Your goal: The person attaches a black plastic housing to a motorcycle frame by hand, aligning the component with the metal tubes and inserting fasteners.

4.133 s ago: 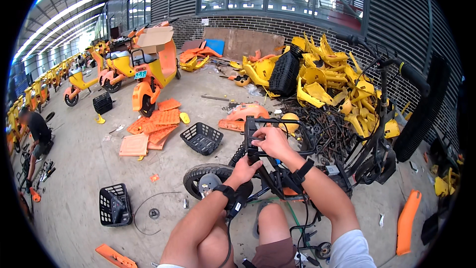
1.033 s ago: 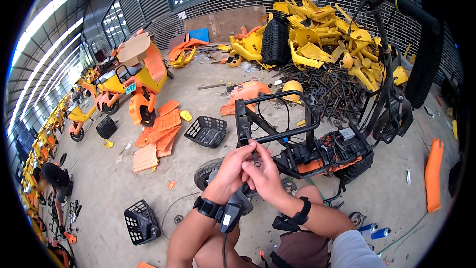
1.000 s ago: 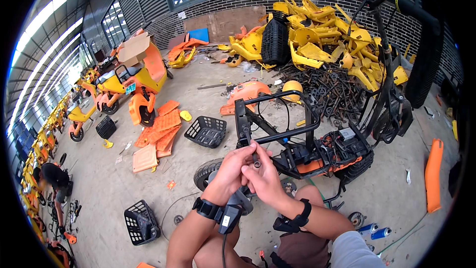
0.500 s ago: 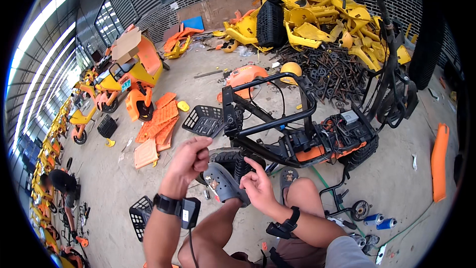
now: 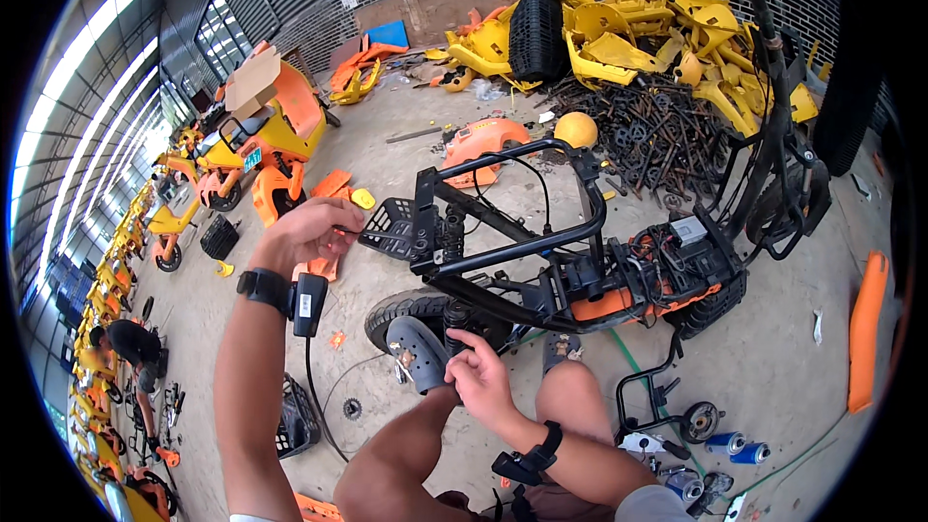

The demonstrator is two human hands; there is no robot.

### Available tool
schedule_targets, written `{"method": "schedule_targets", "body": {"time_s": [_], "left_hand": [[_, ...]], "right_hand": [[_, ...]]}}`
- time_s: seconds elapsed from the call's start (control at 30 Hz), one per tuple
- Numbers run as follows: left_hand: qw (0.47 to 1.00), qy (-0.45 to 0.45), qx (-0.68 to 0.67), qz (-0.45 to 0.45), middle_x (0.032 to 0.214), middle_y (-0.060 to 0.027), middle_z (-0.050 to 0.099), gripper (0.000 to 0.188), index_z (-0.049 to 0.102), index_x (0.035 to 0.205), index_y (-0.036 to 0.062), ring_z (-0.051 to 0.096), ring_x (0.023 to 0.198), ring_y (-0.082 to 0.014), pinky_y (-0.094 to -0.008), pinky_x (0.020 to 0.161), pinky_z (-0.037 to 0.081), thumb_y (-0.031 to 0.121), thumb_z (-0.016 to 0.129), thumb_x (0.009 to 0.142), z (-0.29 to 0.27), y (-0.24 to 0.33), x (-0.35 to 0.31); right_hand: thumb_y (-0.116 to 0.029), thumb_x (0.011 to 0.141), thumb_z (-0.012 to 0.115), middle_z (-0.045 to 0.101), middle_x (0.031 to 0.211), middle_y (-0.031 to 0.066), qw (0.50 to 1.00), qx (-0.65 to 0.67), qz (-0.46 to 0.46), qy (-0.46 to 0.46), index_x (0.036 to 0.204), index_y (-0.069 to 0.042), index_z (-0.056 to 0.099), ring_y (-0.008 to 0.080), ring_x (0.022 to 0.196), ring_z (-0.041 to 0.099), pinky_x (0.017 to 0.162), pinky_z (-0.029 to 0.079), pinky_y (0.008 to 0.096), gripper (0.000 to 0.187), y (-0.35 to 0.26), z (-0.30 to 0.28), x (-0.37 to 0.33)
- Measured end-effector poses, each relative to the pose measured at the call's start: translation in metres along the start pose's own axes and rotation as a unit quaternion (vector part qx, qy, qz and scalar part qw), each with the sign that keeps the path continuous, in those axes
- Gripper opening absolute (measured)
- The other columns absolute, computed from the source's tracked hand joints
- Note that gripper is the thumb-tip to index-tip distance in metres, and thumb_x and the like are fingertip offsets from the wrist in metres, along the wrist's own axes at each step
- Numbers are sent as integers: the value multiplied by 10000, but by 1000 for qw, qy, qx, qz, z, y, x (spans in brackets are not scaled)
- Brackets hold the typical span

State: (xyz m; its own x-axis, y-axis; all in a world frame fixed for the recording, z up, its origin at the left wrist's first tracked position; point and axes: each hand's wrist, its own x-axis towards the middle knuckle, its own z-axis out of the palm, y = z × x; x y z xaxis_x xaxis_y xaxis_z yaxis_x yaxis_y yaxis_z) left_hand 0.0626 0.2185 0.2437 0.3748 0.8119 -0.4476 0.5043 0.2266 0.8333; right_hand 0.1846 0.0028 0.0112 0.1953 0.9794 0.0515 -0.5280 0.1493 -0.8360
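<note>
A stripped black scooter frame stands in front of me, its rear wheel close to my shoes. My left hand is raised left of the frame's rear end, fingers curled together. A thin dark line shows at its fingertips, too small to name. Low beside the rear shock absorber is my right hand, holding nothing I can see. Its index finger reaches toward the spring and the other fingers are loosely bent; contact cannot be made out. Exposed wiring and a battery-like box sit on the frame's right part.
Yellow body panels and dark metal parts are heaped behind the frame. A black basket lies near my left hand. Blue cans and an orange panel are at the right. Another person works far left.
My left hand has moved left and up, away from the frame's rear end. My right hand has shifted slightly left and down. The view has tilted a little.
</note>
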Motion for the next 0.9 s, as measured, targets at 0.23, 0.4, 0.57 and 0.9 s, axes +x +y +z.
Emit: {"method": "schedule_targets", "body": {"time_s": [0.23, 0.4, 0.57, 0.9], "left_hand": [[1000, 15, 3, -2, 763, -40, 555, 143, 545, 910, 49, 501, 562, -85, -192, 383, 305, -23, 569, 789, 8, 1, 55], [1000, -11, -2, 18, 737, -34, 518, 224, 528, 1002, 6, 444, 522, -74, -199, 384, 281, -46, 551, 785, 34, 14, 71], [993, -23, 111, 41, 701, -37, 494, 401, 512, 1179, -55, 439, 521, -76, -206, 397, 298, -60, 539, 779, 62, 37, 78], [891, 10, 362, 272, 740, -39, 548, 419, 531, 1198, 55, 542, 621, -159, -330, 537, 445, 52, 593, 784, 110, 46, 73]], "right_hand": [[1, 914, 491, 588, 759, 9, 1000, 7, 21, -1, 1277, -26, 515, 43, 699, 547, 663, 441, 198, 365, -6, 0, 2], [4, 900, 486, 600, 761, 23, 1000, 3, 4, 13, 1268, -32, 525, 33, 625, 502, 565, 394, 190, 372, -7, -9, 6], [8, 898, 484, 602, 760, 25, 1000, 2, 7, 19, 1255, -29, 532, 36, 627, 502, 568, 392, 188, 362, -7, -11, 7], [8, 900, 494, 597, 762, 16, 999, -23, 14, 28, 1226, -20, 555, 55, 710, 561, 676, 451, 206, 332, -5, -9, 5]]}}
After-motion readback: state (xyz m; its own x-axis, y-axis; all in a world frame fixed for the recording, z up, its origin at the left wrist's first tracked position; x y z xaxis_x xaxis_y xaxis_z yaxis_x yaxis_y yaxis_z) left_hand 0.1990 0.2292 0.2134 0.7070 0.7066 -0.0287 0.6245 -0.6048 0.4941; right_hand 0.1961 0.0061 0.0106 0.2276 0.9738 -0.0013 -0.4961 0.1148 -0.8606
